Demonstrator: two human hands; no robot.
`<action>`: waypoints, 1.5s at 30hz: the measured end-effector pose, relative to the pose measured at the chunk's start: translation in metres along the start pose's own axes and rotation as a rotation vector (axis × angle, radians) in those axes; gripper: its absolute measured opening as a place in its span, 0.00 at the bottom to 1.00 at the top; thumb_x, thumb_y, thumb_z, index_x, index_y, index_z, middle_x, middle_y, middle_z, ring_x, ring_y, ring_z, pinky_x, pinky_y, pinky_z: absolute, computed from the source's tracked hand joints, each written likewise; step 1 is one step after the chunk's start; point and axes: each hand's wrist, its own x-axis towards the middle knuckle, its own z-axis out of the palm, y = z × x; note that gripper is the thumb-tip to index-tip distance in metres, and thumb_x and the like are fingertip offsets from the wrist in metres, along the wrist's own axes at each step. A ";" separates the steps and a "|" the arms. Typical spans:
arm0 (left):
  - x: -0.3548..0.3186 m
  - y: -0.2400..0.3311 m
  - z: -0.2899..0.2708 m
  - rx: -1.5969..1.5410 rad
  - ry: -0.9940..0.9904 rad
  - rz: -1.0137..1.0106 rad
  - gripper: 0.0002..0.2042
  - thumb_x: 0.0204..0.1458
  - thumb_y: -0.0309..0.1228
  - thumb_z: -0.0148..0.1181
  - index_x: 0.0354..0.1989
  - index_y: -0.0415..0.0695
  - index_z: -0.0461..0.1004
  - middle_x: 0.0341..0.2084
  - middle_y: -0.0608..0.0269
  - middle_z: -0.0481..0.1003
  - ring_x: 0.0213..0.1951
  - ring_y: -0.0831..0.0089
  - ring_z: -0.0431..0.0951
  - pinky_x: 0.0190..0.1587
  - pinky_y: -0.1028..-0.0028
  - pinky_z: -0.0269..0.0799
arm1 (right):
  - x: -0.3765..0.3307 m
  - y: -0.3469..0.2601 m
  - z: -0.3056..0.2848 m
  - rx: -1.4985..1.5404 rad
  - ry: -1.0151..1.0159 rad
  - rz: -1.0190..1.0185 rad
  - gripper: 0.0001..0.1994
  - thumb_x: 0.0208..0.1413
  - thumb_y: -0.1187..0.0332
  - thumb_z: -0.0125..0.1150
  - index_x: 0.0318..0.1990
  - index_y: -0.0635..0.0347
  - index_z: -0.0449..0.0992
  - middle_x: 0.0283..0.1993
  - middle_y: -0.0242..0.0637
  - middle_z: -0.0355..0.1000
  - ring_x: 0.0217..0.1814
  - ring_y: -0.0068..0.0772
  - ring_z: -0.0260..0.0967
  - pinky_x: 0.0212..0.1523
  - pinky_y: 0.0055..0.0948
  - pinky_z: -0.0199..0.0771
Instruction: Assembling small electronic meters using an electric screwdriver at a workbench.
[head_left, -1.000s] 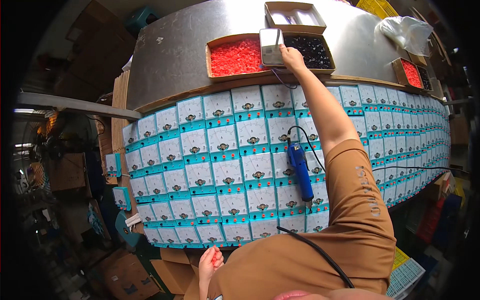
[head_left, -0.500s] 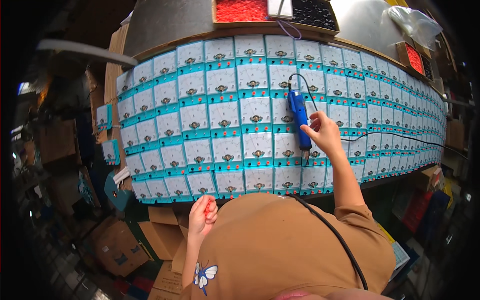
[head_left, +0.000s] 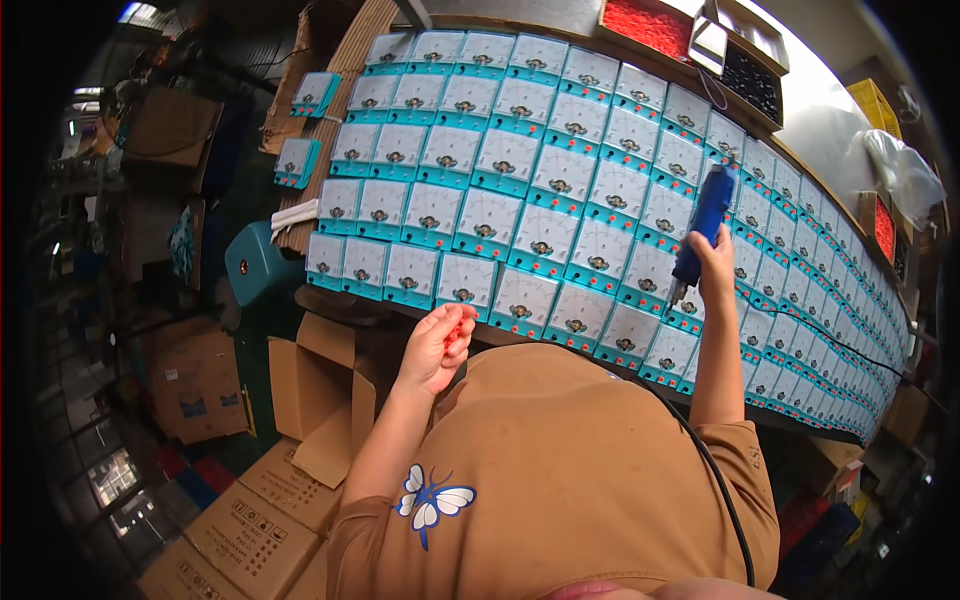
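Currently, from my remote seat, the head view gives me the left hand [head_left: 434, 350] curled over small red plastic pieces [head_left: 454, 335] at the front row of analogue panel meters [head_left: 468, 276]. How many pieces it holds I cannot tell; a slackened finger could spill some among the turquoise bases. My right hand [head_left: 713, 268] wraps the blue electric screwdriver [head_left: 708, 212], which slants over the meters, its bit [head_left: 678, 291] angled toward the front rows. Whether that tip touches anything I can't make out; should the grip slip, it could scratch a meter face. A black cord [head_left: 835, 345] lies across the meters rightward, and tugging it could shift them.
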 end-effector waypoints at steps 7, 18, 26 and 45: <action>0.042 0.021 0.002 -0.002 -0.173 -0.016 0.10 0.58 0.35 0.51 0.34 0.40 0.68 0.19 0.70 0.66 0.13 0.88 0.58 0.12 0.87 0.48 | -0.038 -0.074 0.112 0.642 -0.443 0.044 0.26 0.47 0.68 0.56 0.57 0.58 0.59 0.31 0.41 0.68 0.41 0.41 0.70 0.51 0.50 0.69; 0.058 0.123 -0.036 0.065 -0.305 -0.088 0.09 0.57 0.35 0.52 0.32 0.41 0.68 0.17 0.70 0.65 0.12 0.89 0.57 0.11 0.88 0.47 | -0.089 -0.083 0.316 0.600 -0.364 -0.390 0.27 0.50 0.51 0.61 0.50 0.58 0.59 0.31 0.32 0.63 0.36 0.29 0.63 0.47 0.37 0.62; 0.068 0.188 -0.075 0.055 -0.347 -0.292 0.10 0.58 0.36 0.51 0.27 0.45 0.64 0.14 0.73 0.63 0.12 0.89 0.54 0.11 0.88 0.47 | -0.088 -0.093 0.396 0.682 -0.470 -0.393 0.38 0.47 0.31 0.40 0.46 0.62 0.63 0.32 0.37 0.64 0.35 0.34 0.62 0.46 0.36 0.59; 0.201 0.283 -0.096 0.025 -0.199 0.204 0.10 0.58 0.31 0.47 0.39 0.38 0.71 0.20 0.70 0.69 0.13 0.90 0.57 0.13 0.89 0.47 | 0.164 -0.116 0.477 0.745 -0.478 -0.390 0.24 0.52 0.48 0.36 0.36 0.61 0.70 0.19 0.32 0.61 0.26 0.34 0.60 0.40 0.37 0.60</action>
